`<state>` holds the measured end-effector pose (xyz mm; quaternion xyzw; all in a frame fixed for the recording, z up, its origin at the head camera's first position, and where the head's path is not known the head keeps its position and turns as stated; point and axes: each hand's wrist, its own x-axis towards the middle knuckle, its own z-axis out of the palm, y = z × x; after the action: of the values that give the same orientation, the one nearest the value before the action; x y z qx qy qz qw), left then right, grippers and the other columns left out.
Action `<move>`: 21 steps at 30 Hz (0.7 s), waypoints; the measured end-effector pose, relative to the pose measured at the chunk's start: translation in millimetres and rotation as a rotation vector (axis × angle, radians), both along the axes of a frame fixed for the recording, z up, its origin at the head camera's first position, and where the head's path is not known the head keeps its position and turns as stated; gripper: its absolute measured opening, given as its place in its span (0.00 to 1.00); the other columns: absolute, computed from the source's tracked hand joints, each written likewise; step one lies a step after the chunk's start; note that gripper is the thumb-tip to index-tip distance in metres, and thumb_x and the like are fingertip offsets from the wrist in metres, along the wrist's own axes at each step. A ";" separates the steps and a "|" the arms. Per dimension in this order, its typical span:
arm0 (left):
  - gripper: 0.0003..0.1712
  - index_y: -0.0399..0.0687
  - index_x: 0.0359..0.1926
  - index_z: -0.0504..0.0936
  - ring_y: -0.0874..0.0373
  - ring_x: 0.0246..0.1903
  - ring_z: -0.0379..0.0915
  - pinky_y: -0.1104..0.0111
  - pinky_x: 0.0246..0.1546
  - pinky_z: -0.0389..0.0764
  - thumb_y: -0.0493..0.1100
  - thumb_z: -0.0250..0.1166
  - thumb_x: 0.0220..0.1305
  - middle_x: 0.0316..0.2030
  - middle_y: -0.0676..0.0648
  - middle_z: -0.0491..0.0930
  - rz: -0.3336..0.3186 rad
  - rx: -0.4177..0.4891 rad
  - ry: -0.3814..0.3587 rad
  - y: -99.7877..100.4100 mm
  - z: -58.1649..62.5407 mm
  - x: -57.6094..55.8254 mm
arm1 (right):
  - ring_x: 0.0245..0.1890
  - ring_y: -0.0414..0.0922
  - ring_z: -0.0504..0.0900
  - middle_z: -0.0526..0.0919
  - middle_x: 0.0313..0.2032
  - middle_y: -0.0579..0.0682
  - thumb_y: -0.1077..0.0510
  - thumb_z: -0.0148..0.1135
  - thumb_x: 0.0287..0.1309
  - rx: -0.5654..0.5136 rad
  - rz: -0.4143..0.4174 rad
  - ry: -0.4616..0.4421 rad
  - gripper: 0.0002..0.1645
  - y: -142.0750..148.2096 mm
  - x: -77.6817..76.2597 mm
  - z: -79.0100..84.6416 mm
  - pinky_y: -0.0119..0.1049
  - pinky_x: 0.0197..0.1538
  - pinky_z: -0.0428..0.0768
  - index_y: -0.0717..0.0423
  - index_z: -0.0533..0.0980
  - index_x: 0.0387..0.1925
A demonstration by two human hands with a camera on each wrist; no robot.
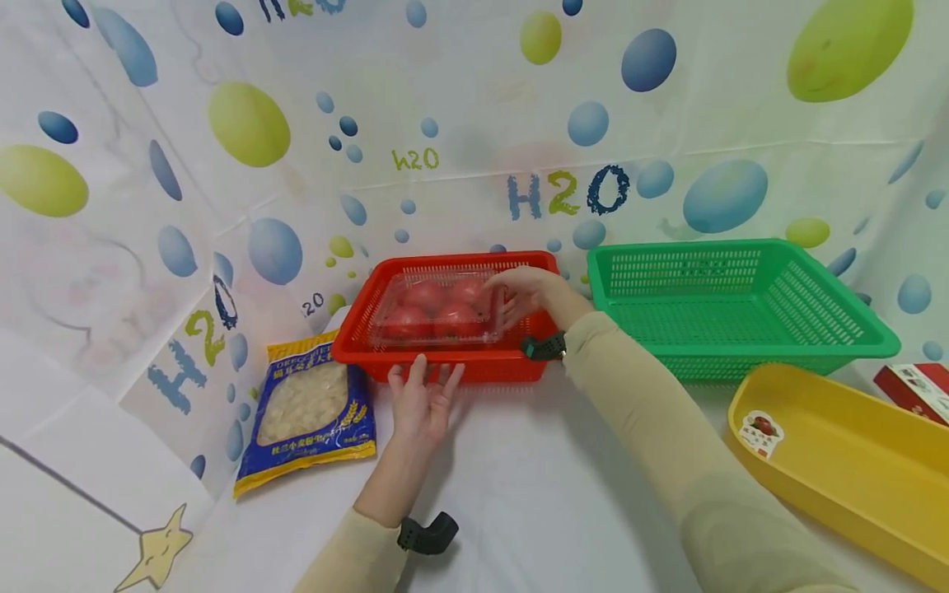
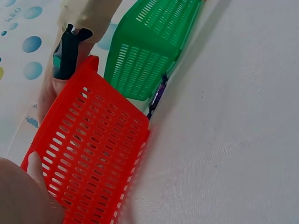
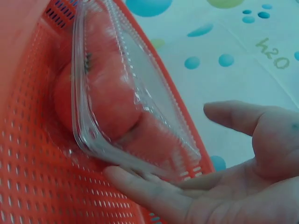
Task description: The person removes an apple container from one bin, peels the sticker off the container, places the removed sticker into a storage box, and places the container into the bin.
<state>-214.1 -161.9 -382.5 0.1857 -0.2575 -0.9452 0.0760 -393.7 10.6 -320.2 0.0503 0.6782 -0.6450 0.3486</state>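
Note:
A clear plastic clamshell box of tomatoes (image 1: 437, 313) lies inside the red basket (image 1: 445, 357), its lid closed. At the box's right end is my right hand (image 1: 532, 290), thumb and fingers spread apart; the right wrist view shows a fingertip by the box's lower edge, but whether it touches is hard to tell. My left hand (image 1: 421, 403) rests its extended fingertips at the basket's front rim, palm up. From the left wrist view, the thumb (image 2: 35, 169) lies against the basket's slotted wall.
A blue and yellow bag of pasta (image 1: 307, 408) lies left of the red basket. On the right stand a green basket (image 1: 741, 350) and a yellow bin (image 1: 853, 461), with a red and white box (image 1: 915, 391) beyond it. A patterned sheet (image 1: 474, 189) hangs close behind.

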 end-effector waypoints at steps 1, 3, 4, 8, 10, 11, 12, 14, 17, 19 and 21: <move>0.29 0.68 0.66 0.52 0.45 0.64 0.67 0.55 0.50 0.83 0.44 0.58 0.76 0.70 0.46 0.59 -0.002 -0.002 0.002 0.3 -0.1 -0.3 | 0.58 0.64 0.77 0.72 0.63 0.65 0.50 0.65 0.66 0.006 0.007 0.006 0.38 1.9 -0.5 0.5 0.55 0.52 0.83 0.55 0.61 0.70; 0.29 0.68 0.67 0.52 0.45 0.65 0.66 0.55 0.50 0.83 0.44 0.58 0.76 0.70 0.46 0.58 -0.004 -0.006 0.004 0.6 -0.4 -0.6 | 0.59 0.66 0.75 0.70 0.65 0.66 0.49 0.64 0.67 0.008 0.016 0.009 0.40 6.4 -1.5 1.6 0.55 0.53 0.82 0.55 0.58 0.72; 0.29 0.68 0.67 0.52 0.45 0.65 0.66 0.55 0.50 0.83 0.44 0.57 0.76 0.70 0.46 0.58 -0.005 -0.009 0.005 0.8 -0.7 -0.6 | 0.60 0.67 0.74 0.69 0.66 0.67 0.49 0.64 0.67 0.006 0.014 0.006 0.41 8.8 -1.8 2.4 0.56 0.53 0.82 0.55 0.58 0.73; 0.28 0.67 0.67 0.51 0.45 0.64 0.66 0.55 0.50 0.83 0.43 0.55 0.77 0.69 0.46 0.59 -0.004 -0.025 0.003 1.2 -2.1 0.0 | 0.62 0.69 0.71 0.65 0.68 0.68 0.48 0.65 0.67 -0.006 -0.005 0.011 0.45 19.4 -1.8 6.6 0.56 0.53 0.82 0.56 0.54 0.76; 0.27 0.66 0.66 0.51 0.46 0.63 0.67 0.55 0.50 0.83 0.43 0.55 0.78 0.67 0.46 0.59 -0.004 -0.036 0.001 1.4 -2.4 0.6 | 0.63 0.70 0.70 0.64 0.68 0.69 0.48 0.64 0.67 -0.012 -0.011 0.024 0.46 24.3 -0.3 10.1 0.56 0.53 0.81 0.57 0.53 0.76; 0.27 0.66 0.66 0.51 0.46 0.63 0.67 0.55 0.50 0.83 0.44 0.55 0.78 0.67 0.46 0.59 -0.005 -0.040 0.000 1.4 -2.5 0.9 | 0.64 0.70 0.69 0.63 0.69 0.69 0.48 0.63 0.69 -0.019 -0.010 0.032 0.46 26.6 0.6 12.0 0.57 0.54 0.81 0.59 0.51 0.77; 0.26 0.66 0.65 0.51 0.46 0.62 0.67 0.55 0.51 0.83 0.44 0.55 0.77 0.67 0.46 0.59 -0.005 -0.042 -0.001 1.3 -2.5 1.3 | 0.64 0.70 0.68 0.62 0.70 0.69 0.48 0.62 0.69 -0.029 -0.012 0.036 0.46 28.7 1.8 14.5 0.57 0.55 0.80 0.59 0.50 0.77; 0.26 0.66 0.64 0.52 0.46 0.61 0.68 0.56 0.50 0.83 0.44 0.56 0.77 0.65 0.47 0.60 -0.003 -0.040 -0.006 1.0 -2.5 1.6 | 0.65 0.70 0.67 0.61 0.70 0.69 0.48 0.61 0.70 -0.045 -0.016 0.046 0.47 33.5 5.1 20.2 0.57 0.57 0.78 0.59 0.48 0.78; 0.22 0.64 0.60 0.53 0.47 0.59 0.68 0.55 0.51 0.82 0.43 0.56 0.77 0.62 0.47 0.61 0.002 -0.030 0.004 1.0 -2.6 1.6 | 0.66 0.69 0.67 0.60 0.71 0.69 0.48 0.61 0.70 -0.072 -0.013 0.067 0.49 42.1 10.3 30.3 0.58 0.59 0.76 0.59 0.46 0.79; 0.20 0.63 0.58 0.54 0.47 0.57 0.68 0.54 0.51 0.82 0.43 0.55 0.77 0.60 0.47 0.61 0.004 -0.030 0.020 1.3 -2.7 1.2 | 0.67 0.68 0.66 0.59 0.71 0.69 0.48 0.62 0.69 -0.086 -0.006 0.090 0.51 48.9 13.8 37.5 0.59 0.61 0.75 0.59 0.45 0.79; 0.19 0.62 0.57 0.54 0.47 0.57 0.67 0.54 0.51 0.82 0.42 0.54 0.78 0.60 0.47 0.61 0.000 -0.039 0.042 1.7 -2.8 0.7 | 0.68 0.69 0.65 0.58 0.72 0.70 0.48 0.62 0.69 -0.101 0.004 0.117 0.52 56.6 16.7 44.0 0.59 0.62 0.73 0.59 0.43 0.79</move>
<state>-213.5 -160.2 -385.3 0.1641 -0.2743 -0.9437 0.0851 -377.0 67.3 -276.1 -0.0065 0.6642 -0.6793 0.3120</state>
